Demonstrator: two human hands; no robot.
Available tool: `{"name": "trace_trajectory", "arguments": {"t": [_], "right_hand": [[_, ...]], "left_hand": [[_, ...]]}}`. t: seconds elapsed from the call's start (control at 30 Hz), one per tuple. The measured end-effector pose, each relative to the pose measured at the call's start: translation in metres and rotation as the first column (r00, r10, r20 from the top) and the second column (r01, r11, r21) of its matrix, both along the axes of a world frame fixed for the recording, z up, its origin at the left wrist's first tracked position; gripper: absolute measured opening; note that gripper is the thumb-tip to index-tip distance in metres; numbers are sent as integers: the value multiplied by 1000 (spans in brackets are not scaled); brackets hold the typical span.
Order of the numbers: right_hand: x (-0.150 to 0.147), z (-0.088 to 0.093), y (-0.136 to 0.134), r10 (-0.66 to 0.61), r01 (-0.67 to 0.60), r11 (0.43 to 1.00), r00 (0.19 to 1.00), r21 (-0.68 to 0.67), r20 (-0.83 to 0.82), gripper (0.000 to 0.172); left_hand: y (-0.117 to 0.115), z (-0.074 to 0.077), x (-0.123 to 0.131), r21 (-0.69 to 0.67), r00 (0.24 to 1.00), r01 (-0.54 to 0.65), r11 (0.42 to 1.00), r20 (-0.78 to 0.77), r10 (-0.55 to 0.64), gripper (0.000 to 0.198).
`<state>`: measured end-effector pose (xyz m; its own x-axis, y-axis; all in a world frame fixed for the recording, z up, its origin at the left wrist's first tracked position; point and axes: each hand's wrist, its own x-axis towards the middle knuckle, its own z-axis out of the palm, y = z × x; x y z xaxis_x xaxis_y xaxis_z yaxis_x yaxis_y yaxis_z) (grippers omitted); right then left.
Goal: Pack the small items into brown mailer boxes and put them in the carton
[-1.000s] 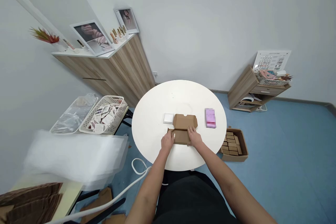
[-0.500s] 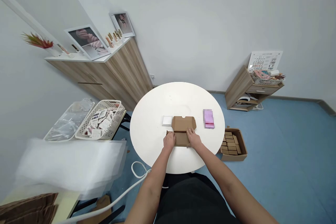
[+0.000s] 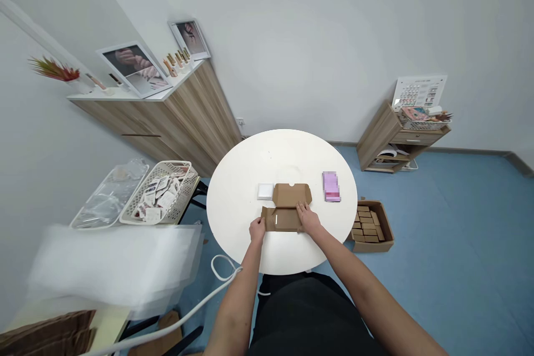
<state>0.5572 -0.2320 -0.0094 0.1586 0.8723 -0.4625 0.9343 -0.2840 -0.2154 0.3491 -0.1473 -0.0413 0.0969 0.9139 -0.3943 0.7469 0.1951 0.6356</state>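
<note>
Open kraft cardboard box (image 3: 287, 206), set near the front edge of a round white table (image 3: 250, 178), pressed under a flat, spread right hand (image 3: 308, 218); left hand (image 3: 257, 230) apart, at the box's near left corner, grip unclear.

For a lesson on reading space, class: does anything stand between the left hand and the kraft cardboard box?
Nothing visible does. The left hand is right at the near left corner of the kraft cardboard box; the white square packet lies farther back, out of the way.
</note>
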Motion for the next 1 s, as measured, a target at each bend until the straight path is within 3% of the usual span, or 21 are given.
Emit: {"name": "trace_trajectory", "arguments": {"t": [0.23,0.43,0.73,1.0], "right_hand": [[0,3,-1,8,-8,1000,1000,-7,3,114],[-1,5,0,-4,4,1000,1000,-12,-7,115],[-1,1,1,-11,10,1000,1000,-11,-14,117],[-1,3,1,-16,15,1000,1000,-21,-4,116]], "left_hand": [[-2,21,22,-15,981,188,982,47,-187,35],[-11,32,36,-8,959,283,959,-23,-283,30],[8,20,50,-26,905,329,944,-278,-323,15],[31,14,52,-95,888,334,938,-301,-346,21]]}}
